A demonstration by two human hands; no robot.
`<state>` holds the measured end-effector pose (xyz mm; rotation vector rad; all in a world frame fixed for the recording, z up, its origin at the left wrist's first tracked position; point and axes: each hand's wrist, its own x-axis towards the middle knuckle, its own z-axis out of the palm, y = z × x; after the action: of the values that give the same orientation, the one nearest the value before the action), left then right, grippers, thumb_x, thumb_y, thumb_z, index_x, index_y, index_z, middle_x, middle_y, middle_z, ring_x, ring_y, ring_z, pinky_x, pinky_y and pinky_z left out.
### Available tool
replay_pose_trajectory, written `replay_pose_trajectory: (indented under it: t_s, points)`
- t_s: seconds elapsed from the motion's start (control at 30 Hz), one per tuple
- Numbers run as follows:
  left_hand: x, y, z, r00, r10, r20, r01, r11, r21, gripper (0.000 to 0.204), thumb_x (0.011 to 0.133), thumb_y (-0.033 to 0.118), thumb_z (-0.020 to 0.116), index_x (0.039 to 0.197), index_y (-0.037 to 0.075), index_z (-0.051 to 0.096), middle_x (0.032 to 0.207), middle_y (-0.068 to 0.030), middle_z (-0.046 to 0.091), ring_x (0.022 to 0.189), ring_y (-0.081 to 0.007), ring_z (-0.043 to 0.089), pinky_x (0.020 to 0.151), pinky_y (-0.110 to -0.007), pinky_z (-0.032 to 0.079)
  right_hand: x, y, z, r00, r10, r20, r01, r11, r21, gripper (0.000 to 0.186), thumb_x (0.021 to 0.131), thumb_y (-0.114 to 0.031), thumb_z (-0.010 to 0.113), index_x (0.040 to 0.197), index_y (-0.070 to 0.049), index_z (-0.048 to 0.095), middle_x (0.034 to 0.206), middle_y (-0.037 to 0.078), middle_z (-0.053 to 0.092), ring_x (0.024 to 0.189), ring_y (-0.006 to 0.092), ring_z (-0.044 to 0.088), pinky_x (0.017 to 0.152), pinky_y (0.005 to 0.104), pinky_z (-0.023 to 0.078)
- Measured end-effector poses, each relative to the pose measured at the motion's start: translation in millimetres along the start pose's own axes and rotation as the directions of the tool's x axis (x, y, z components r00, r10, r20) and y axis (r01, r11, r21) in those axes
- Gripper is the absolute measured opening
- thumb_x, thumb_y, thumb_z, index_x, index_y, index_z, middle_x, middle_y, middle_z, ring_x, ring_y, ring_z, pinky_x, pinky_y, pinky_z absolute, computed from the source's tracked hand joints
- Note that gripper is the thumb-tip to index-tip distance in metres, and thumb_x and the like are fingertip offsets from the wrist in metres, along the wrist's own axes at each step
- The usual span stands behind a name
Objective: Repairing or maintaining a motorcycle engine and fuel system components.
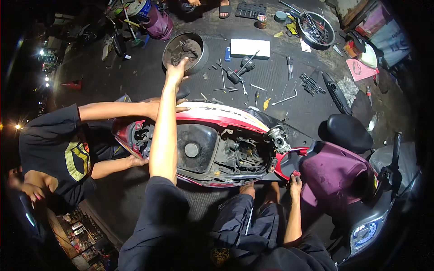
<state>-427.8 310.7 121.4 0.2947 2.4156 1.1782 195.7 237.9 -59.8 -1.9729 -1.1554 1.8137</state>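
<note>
My left hand (176, 70) reaches forward into a round metal basin (203, 52), its fingers curled at some dark parts (190, 47) that I cannot make out. Below that arm lies a scooter, its seat removed, with white and red panels (226, 115), a storage well (196, 160) and an open engine bay (246, 158). A metal carburetor (279, 139) rests at the bay's right end. My right hand (295, 183) grips a small red object (296, 173) beside the red front trim (285, 168).
A person in black (54, 153) at left has both hands on the scooter's rear. Loose tools (312, 83), a white box (250, 47) and a tool pan (330, 34) lie beyond. A purple panel with black seat (343, 135) stands right. Another person's sandaled foot (224, 11) shows at top.
</note>
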Motion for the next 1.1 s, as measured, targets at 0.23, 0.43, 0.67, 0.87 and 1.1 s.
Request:
replay_pose_trajectory:
  t_s: [0.23,0.43,0.67,0.87,1.1]
  points:
    - [-211.6,-77.2,58.4,0.606,0.058,0.793,0.102,0.983,-0.150,0.038,0.093,0.012,0.053,0.127,-0.003,0.047,0.107,-0.0085,0.064,0.092,-0.0130,0.060,0.085,-0.026,0.047,-6.6,17.3,3.5,0.999,0.048,-0.022,-0.048,0.999,0.027,0.024,0.092,-0.023,0.054,0.077,-0.004,0.053,0.061,0.002,0.050,0.050,0.0097,0.047,0.046,0.0262,0.039]
    - [-321.0,-187.4,83.2,0.511,-0.248,0.823,0.450,0.893,-0.010,0.035,0.095,0.016,0.051,0.127,0.002,0.049,0.105,-0.0048,0.065,0.088,-0.0078,0.059,0.071,-0.019,0.044,-18.9,-19.5,20.0,1.000,-0.030,0.004,0.030,0.997,-0.068,0.026,0.092,-0.025,0.056,0.078,-0.003,0.053,0.060,0.001,0.050,0.051,0.0091,0.050,0.046,0.0255,0.040]
    - [-320.1,-218.9,118.9,0.630,-0.204,0.750,0.364,0.930,-0.053,0.033,0.092,0.016,0.053,0.121,0.000,0.051,0.100,-0.0040,0.066,0.081,-0.0074,0.059,0.065,-0.020,0.044,7.5,-43.8,17.8,0.978,-0.210,-0.015,0.207,0.972,-0.109,0.031,0.090,-0.022,0.060,0.067,-0.007,0.046,0.058,-0.004,0.040,0.054,0.0062,0.036,0.049,0.0259,0.030]
    - [-286.8,-207.9,139.9,0.706,-0.228,0.671,0.379,0.921,-0.086,0.031,0.093,0.018,0.052,0.120,0.004,0.053,0.100,-0.0028,0.066,0.082,-0.0065,0.061,0.066,-0.020,0.044,61.1,-127.5,53.7,0.897,-0.441,-0.029,0.422,0.874,-0.242,0.036,0.088,-0.032,0.062,0.085,0.003,0.054,0.068,0.009,0.052,0.067,0.0143,0.049,0.064,0.0312,0.042]
    - [-299.2,-227.0,192.6,0.553,-0.407,0.727,0.797,0.513,-0.319,0.029,0.093,0.025,0.051,0.115,0.008,0.056,0.102,-0.0078,0.066,0.089,-0.0164,0.063,0.078,-0.029,0.048,80.4,-175.1,59.4,0.869,-0.488,0.078,0.487,0.820,-0.300,0.036,0.083,-0.033,0.066,0.089,0.002,0.058,0.079,0.011,0.064,0.075,0.0149,0.058,0.072,0.0304,0.046]
